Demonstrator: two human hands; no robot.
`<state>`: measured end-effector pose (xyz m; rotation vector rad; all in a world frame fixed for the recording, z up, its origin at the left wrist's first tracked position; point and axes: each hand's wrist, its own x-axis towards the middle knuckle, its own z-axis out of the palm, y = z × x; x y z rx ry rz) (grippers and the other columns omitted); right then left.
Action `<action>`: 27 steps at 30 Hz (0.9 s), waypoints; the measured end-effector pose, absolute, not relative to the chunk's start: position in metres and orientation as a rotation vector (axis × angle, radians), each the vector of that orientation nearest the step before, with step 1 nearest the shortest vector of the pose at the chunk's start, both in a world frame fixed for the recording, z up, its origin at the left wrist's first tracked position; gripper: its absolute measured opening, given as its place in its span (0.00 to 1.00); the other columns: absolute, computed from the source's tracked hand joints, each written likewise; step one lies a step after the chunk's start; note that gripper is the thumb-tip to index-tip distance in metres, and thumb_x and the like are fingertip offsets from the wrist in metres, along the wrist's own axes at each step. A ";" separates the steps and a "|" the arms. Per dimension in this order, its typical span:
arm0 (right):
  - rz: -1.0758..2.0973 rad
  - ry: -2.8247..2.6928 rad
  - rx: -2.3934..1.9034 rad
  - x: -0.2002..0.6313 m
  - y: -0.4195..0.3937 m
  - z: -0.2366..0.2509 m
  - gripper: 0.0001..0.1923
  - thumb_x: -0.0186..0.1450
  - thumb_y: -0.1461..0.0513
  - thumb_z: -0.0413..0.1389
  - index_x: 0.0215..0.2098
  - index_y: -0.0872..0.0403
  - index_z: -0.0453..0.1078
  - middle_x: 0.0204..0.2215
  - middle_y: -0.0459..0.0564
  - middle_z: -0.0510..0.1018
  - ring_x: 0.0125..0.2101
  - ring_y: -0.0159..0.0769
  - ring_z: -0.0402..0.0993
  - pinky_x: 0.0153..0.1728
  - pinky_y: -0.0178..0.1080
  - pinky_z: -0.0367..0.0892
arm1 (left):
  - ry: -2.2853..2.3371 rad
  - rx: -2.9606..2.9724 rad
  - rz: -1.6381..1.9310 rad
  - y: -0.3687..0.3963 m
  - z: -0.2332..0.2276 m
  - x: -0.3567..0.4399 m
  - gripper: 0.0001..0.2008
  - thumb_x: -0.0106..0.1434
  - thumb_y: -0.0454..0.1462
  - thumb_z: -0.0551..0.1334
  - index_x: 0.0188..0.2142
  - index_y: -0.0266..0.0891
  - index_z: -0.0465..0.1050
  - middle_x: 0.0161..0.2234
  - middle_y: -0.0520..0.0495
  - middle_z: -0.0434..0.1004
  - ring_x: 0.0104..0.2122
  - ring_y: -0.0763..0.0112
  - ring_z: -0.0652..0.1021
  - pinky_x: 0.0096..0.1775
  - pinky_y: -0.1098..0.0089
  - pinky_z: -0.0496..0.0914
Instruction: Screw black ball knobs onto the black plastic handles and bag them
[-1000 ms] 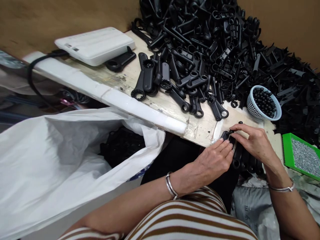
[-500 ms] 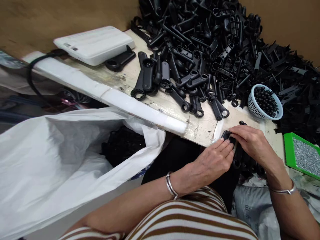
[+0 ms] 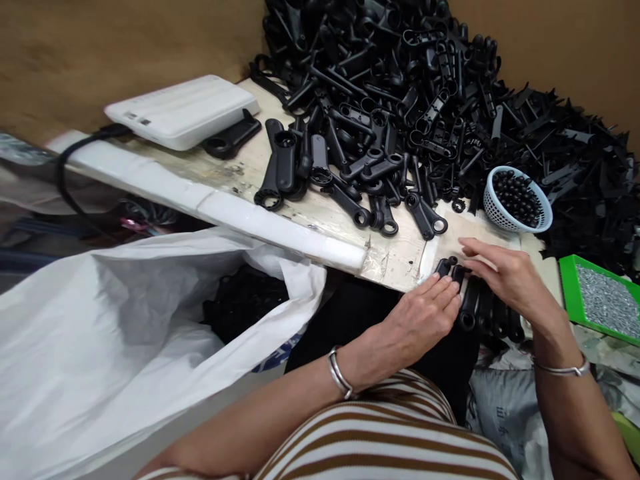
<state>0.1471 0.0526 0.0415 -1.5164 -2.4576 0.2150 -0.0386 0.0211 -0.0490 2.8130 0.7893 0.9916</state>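
Observation:
My left hand lies with outstretched fingers over black plastic handles at the table's front edge. The fingers press on the handles, covering much of them; its thumb is hidden. A small round black knob shows at the far end of one handle. Just right of these ends is my right hand, open, thumb and forefinger apart, and I see nothing between them. Below it, several more black handles lie side by side along the edge.
A pale blue basket holds black balls. Beyond it rises a large heap of black plastic parts. To the right stands a green tray of small metal pieces. A white device sits at left, above an open white sack.
My right hand has let go of the handle's end and drawn slightly away, its fingers opening. The left hand stays on the handles. The whole view has shifted slightly.

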 end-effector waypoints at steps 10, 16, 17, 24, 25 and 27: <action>-0.091 -1.454 -2.083 0.271 -0.024 0.044 0.19 0.66 0.51 0.55 0.48 0.53 0.76 0.36 0.52 0.84 0.37 0.41 0.82 0.44 0.45 0.75 | 0.695 2.832 1.037 0.022 -0.056 -0.047 0.13 0.67 0.30 0.60 0.51 0.28 0.70 0.54 0.35 0.76 0.55 0.56 0.76 0.59 0.57 0.67; -0.260 -1.334 -2.514 0.330 -0.058 0.042 0.19 0.66 0.56 0.50 0.47 0.56 0.77 0.42 0.59 0.82 0.45 0.48 0.79 0.51 0.49 0.69 | 0.615 2.800 1.095 0.026 -0.062 -0.051 0.14 0.69 0.32 0.58 0.53 0.31 0.71 0.55 0.36 0.75 0.56 0.56 0.75 0.61 0.55 0.65; -0.245 -1.360 -2.559 0.334 -0.057 0.041 0.18 0.65 0.58 0.50 0.46 0.55 0.77 0.44 0.58 0.82 0.47 0.48 0.78 0.53 0.48 0.68 | 0.597 2.782 1.088 0.027 -0.063 -0.051 0.15 0.69 0.32 0.57 0.54 0.32 0.70 0.56 0.37 0.75 0.57 0.56 0.74 0.63 0.54 0.63; -0.019 -1.510 -2.766 0.353 -0.029 0.031 0.24 0.61 0.59 0.56 0.55 0.53 0.72 0.42 0.57 0.82 0.44 0.46 0.77 0.46 0.42 0.68 | 0.551 2.768 1.166 0.026 -0.048 -0.053 0.16 0.69 0.32 0.60 0.55 0.31 0.68 0.55 0.37 0.75 0.61 0.56 0.70 0.66 0.49 0.56; -0.005 -1.523 -2.778 0.355 -0.025 0.031 0.24 0.60 0.59 0.56 0.54 0.54 0.73 0.42 0.57 0.82 0.43 0.45 0.77 0.45 0.42 0.68 | 0.536 2.757 1.180 0.025 -0.044 -0.054 0.16 0.68 0.32 0.61 0.55 0.30 0.68 0.55 0.36 0.75 0.61 0.56 0.70 0.65 0.50 0.58; 0.016 -1.558 -2.784 0.358 -0.021 0.030 0.20 0.60 0.61 0.56 0.50 0.54 0.75 0.38 0.56 0.82 0.39 0.42 0.77 0.42 0.40 0.67 | 0.514 2.696 1.230 0.023 -0.036 -0.055 0.18 0.65 0.29 0.63 0.55 0.30 0.68 0.54 0.36 0.75 0.61 0.56 0.70 0.64 0.51 0.61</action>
